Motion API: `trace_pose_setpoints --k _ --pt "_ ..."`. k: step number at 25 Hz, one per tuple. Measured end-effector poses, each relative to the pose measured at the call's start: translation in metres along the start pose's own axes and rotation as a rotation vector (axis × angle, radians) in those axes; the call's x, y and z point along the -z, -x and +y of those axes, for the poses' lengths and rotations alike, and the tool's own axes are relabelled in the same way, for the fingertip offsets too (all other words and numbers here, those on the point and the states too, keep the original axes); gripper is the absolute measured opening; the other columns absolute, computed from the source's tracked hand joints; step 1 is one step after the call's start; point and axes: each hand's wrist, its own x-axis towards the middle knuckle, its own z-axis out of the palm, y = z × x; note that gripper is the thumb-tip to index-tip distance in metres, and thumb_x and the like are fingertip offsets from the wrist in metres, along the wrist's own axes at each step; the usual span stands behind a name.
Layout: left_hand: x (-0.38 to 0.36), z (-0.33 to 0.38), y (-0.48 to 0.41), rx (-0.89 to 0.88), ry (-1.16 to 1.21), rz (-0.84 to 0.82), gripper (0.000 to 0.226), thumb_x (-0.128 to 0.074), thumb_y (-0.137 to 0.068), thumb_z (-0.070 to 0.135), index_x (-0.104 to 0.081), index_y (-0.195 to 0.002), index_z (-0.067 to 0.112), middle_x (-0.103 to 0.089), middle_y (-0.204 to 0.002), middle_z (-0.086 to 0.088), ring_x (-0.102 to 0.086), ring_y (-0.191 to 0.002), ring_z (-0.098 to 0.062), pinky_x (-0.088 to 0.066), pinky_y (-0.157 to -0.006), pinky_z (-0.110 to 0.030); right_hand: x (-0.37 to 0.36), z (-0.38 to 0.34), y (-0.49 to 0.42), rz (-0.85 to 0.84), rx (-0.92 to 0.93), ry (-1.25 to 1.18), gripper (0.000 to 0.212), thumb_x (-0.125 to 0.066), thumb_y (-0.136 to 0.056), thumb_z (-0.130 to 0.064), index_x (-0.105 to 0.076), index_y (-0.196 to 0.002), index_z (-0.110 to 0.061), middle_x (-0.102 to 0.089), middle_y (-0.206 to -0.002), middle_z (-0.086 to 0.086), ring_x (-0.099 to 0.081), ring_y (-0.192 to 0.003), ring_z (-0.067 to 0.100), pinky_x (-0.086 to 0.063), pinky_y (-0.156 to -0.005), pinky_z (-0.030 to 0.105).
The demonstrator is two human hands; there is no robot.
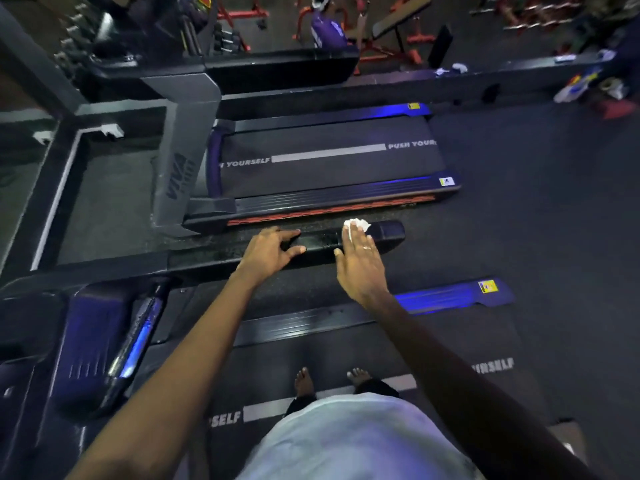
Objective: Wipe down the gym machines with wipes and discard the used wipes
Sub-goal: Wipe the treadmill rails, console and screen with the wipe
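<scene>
1. Gym floor (540,220): dark rubber matting, dim room, red-framed benches and racks along the far side.
2. Second treadmill (329,174): parallel to mine, beyond the rail, blue light strips along its side edges.
3. Treadmill (311,323) under me: I stand on its belt (433,341), feet (304,382) bare. Risk: a damp sole on this belt, or the belt starting, would take my footing while I lean forward.
4. Handrail (318,242): black and glossy, with a wet-looking sheen between my hands. Risk: the slick finish could let my steadying hand slide.
5. Left hand (270,249): clasped on the handrail's middle, fingers over the far edge, thumb on the near edge.
6. Right hand (360,261): flat, fingers straight, pressing down; it grasps nothing.
7. Wipe (356,224): white, bunched under my right fingertips, close to the handrail's right end. Risk: held only by pressure, it could slip off the far edge to the floor, and the end cap beyond it could go unwiped.
</scene>
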Motion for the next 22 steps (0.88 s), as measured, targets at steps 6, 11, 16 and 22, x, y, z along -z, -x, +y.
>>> trace_pose_setpoints --k 6,11,16,22 --pt "0.005 -0.004 -0.005 -0.108 0.088 -0.094 0.055 -0.066 -0.089 0.049 -0.054 -0.139 0.029 -0.059 -0.138 -0.001 -0.056 -0.124 -0.02 -0.044 -0.105 -0.037 0.002 0.023 -0.001 0.093 -0.18 0.036 0.06 -0.026 -0.095 -0.031 -0.041 -0.148 -0.007 -0.038 -0.156 0.011 -0.033 -0.146 0.024 -0.03 -0.118 0.045" --pt "0.005 -0.001 -0.013 -0.13 0.114 -0.11 0.057 -0.066 -0.089 0.049 -0.053 -0.14 0.028 -0.056 -0.141 -0.003 -0.053 -0.128 -0.022 -0.041 -0.108 -0.036 -0.013 -0.026 -0.006 0.084 -0.056 -0.07 0.055 -0.032 -0.096 -0.027 -0.047 -0.143 -0.002 -0.046 -0.15 0.016 -0.041 -0.141 0.029 -0.033 -0.117 0.044" --pt "0.002 -0.004 -0.014 -0.123 0.209 -0.137 0.058 -0.067 -0.087 0.051 -0.053 -0.14 0.03 -0.056 -0.141 -0.002 -0.053 -0.128 -0.02 -0.041 -0.109 -0.036 0.001 0.043 -0.004 0.223 -0.114 -0.154 0.051 -0.036 -0.095 -0.019 -0.053 -0.14 -0.003 -0.05 -0.147 0.015 -0.044 -0.139 0.028 -0.038 -0.112 0.048" --pt "0.001 0.014 -0.019 -0.165 0.161 -0.155 0.049 -0.062 -0.094 0.04 -0.052 -0.141 0.029 -0.054 -0.144 0.0 -0.05 -0.131 -0.018 -0.037 -0.113 -0.035 -0.003 0.021 -0.004 0.1 -0.085 -0.117 0.056 -0.035 -0.098 -0.027 -0.039 -0.15 -0.006 -0.037 -0.157 0.011 -0.031 -0.147 0.025 -0.026 -0.12 0.045"
